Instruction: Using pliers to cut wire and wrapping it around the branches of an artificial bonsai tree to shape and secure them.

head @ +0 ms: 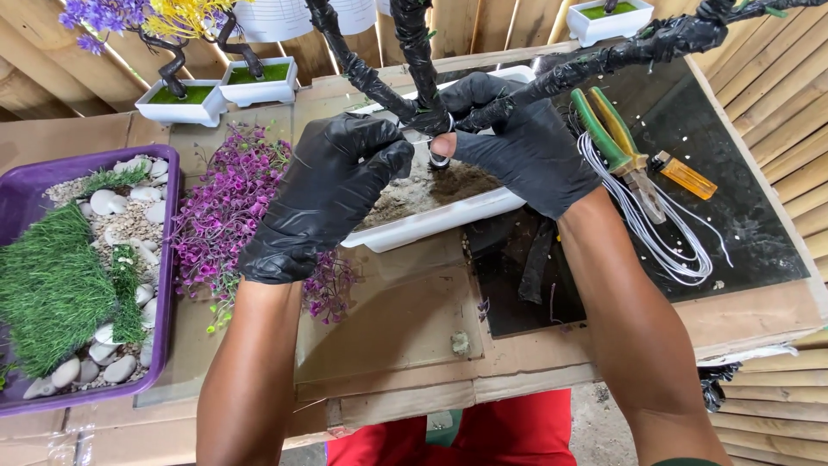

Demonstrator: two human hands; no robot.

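Note:
A model tree with black tape-wrapped branches (414, 52) rises out of a white rectangular pot (431, 220) filled with sand. My left hand (332, 190), in a black glove, is closed around the base of the trunk. My right hand (517, 142), also black-gloved with a torn fingertip, pinches a small roll of black tape (440, 160) against the trunk base. Both hands meet above the pot.
Green-handled pliers (617, 147), a coil of white wire (664, 237) and an orange lighter (686, 175) lie at right on a dark sheet. Purple artificial flowers (228, 207) and a purple tray (168, 259) of fake grass and pebbles sit left. Small finished trees in white pots (181, 102) stand behind.

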